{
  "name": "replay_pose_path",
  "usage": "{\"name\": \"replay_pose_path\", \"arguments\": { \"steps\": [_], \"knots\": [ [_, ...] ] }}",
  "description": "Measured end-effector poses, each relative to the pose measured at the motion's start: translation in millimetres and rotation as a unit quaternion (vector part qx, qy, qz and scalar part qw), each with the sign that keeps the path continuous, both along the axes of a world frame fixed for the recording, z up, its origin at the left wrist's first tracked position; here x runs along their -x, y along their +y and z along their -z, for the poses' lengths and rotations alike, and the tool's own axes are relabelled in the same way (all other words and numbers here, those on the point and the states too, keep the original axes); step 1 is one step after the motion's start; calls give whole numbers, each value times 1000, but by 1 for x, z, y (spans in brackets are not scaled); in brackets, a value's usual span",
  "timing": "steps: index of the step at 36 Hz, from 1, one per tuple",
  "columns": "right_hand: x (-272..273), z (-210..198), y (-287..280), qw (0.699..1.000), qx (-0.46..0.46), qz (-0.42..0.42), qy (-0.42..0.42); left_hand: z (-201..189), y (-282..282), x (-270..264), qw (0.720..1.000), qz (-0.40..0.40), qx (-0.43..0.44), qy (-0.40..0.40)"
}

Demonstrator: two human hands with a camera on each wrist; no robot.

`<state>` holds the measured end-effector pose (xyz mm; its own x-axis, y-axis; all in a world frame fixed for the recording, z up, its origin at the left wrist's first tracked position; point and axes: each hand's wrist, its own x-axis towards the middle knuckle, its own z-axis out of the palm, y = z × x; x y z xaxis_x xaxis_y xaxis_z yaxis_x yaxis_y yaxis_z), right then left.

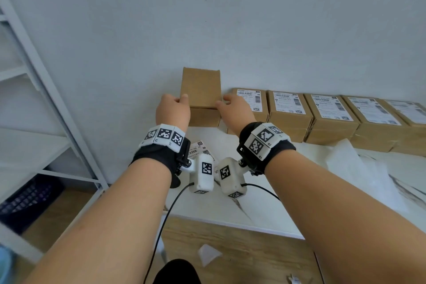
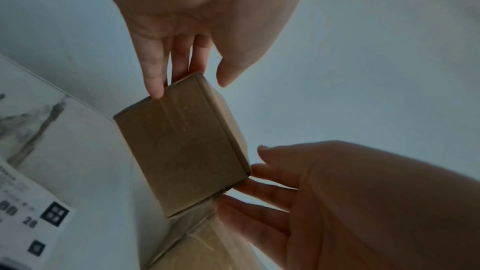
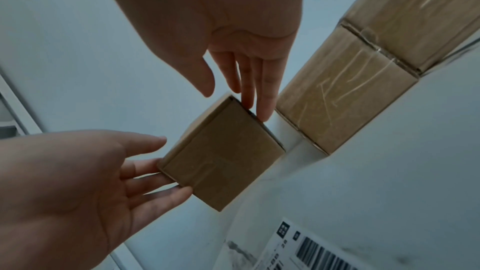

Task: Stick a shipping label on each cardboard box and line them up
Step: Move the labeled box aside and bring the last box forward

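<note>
A plain cardboard box (image 1: 200,90) with no label sits at the left end of a row of labelled boxes (image 1: 288,105), against the wall. My left hand (image 1: 176,105) is at its left side and my right hand (image 1: 227,105) at its right side. In the left wrist view the left hand (image 2: 189,81) touches the box (image 2: 182,151) with straight fingers, thumb apart. In the right wrist view the right hand (image 3: 236,102) lays straight fingers along the box (image 3: 223,157), in the narrow gap to the nearest labelled box (image 3: 324,110). A loose shipping label (image 1: 198,147) lies on the table under my wrists.
A white metal shelf (image 1: 46,99) stands at the left with a dark crate (image 1: 27,198) beneath it. Crumpled white backing sheets (image 1: 357,168) lie on the table at the right. The table's front edge (image 1: 230,226) runs below my forearms.
</note>
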<state>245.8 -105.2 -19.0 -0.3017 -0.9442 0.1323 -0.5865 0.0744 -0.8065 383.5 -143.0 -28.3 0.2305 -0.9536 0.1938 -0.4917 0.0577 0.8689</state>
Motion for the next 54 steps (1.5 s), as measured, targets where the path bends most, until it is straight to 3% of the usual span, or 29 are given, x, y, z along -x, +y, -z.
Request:
{"name": "replay_pose_path", "arguments": {
  "steps": [7, 15, 24, 34, 40, 47, 54],
  "knots": [
    [13, -12, 32, 996, 77, 29, -23, -12, 41, 9, 997, 28, 54, 42],
    [47, -8, 90, 986, 130, 97, -41, -20, 102, 37, 980, 146, -4, 139],
    [85, 14, 146, 983, 105, 143, -41, -14, 148, 74, 973, 223, -40, 54],
    [105, 34, 172, 985, 29, 168, -17, 11, 166, 100, 960, 270, -52, -57],
    [111, 36, 177, 988, 2, 153, -12, 14, 166, 100, 956, 280, -64, -60],
    [99, 17, 173, 982, 98, 162, 20, 12, 148, 77, 965, 248, -60, -54],
    [61, 0, 160, 988, 127, 85, 27, 14, 126, 32, 975, 207, -54, -56]
  ]
}}
